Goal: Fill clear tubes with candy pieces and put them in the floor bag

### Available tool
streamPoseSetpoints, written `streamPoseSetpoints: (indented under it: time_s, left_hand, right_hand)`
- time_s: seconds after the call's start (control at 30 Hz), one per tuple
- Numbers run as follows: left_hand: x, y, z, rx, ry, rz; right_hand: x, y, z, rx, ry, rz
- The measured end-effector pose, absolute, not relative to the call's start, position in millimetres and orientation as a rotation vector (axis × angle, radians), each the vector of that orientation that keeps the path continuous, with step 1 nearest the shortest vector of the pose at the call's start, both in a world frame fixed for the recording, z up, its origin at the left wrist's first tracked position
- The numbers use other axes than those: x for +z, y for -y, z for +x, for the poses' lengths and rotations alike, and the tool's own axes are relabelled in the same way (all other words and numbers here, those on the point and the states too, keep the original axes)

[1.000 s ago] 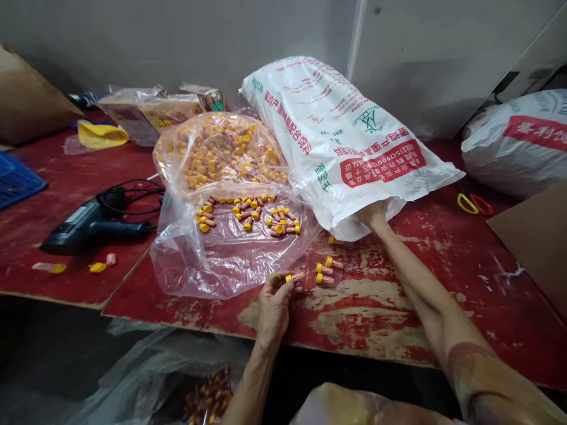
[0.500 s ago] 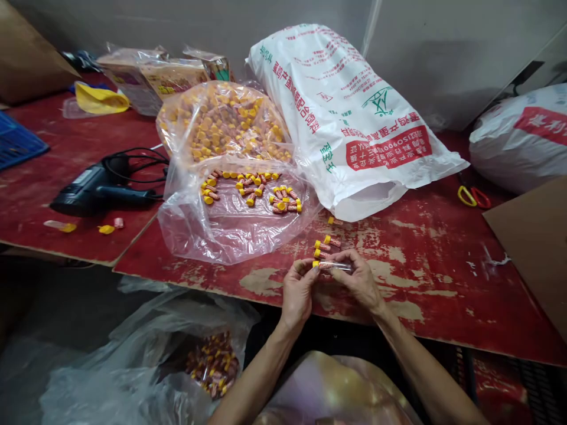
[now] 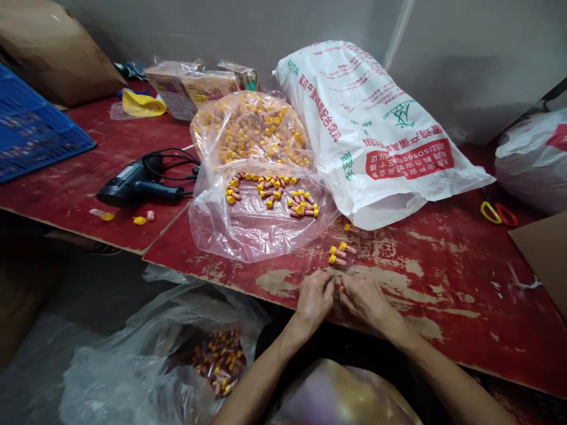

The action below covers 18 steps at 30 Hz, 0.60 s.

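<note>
Near the table's front edge, my left hand (image 3: pixel 315 300) and my right hand (image 3: pixel 367 302) are side by side with bent fingers. Both are closed on something I cannot make out, mostly hidden between the fingertips. Just beyond them lie several small yellow-capped tubes (image 3: pixel 339 252) with pinkish contents. More such tubes (image 3: pixel 269 192) rest on the flat mouth of a clear plastic bag (image 3: pixel 248 239). The bag's bulging rear part is full of yellow-capped tubes (image 3: pixel 257 127).
A white printed sack (image 3: pixel 367 130) lies behind on the red table (image 3: pixel 212 257). Left are a dark heat gun (image 3: pixel 133 180) and a blue crate (image 3: pixel 35 127); right, scissors (image 3: pixel 498 213) and cardboard (image 3: pixel 543 248). Below is an open bag of tubes (image 3: pixel 221 360).
Both hands have drawn back toward the table edge and their fingertips have turned inward. The clear tube with a yellow cap held between them before no longer shows. The view has shifted left.
</note>
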State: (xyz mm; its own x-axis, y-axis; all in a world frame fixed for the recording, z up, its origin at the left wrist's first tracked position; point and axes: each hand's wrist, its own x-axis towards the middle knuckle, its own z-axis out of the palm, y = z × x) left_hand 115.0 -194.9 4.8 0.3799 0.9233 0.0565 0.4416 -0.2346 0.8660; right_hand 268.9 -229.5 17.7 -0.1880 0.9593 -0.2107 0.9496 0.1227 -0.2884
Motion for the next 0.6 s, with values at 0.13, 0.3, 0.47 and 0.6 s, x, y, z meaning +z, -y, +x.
streamPoseSetpoints:
  time_s: [0.13, 0.3, 0.47, 0.6]
  left_hand:
    - [9.4, 148.5, 97.1, 1.038, -1.446, 1.93]
    - [3.1, 67.1, 88.8, 1.021, -1.702, 2.169]
    - [-2.8, 9.4, 97.6, 0.696, -1.552, 2.586]
    - [-1.3, -0.9, 94.6, 0.751, -1.524, 2.56]
  right_hand:
    - [8.4, 225.8, 265.7, 0.462, 2.439, -1.901]
    - [-15.3, 227.8, 267.7, 0.13, 2.27, -1.543]
    - [-27.9, 226.2, 260.3, -0.37, 2.149, -1.621]
    - [-15.7, 205.2, 288.9, -0.24, 2.013, -1.684]
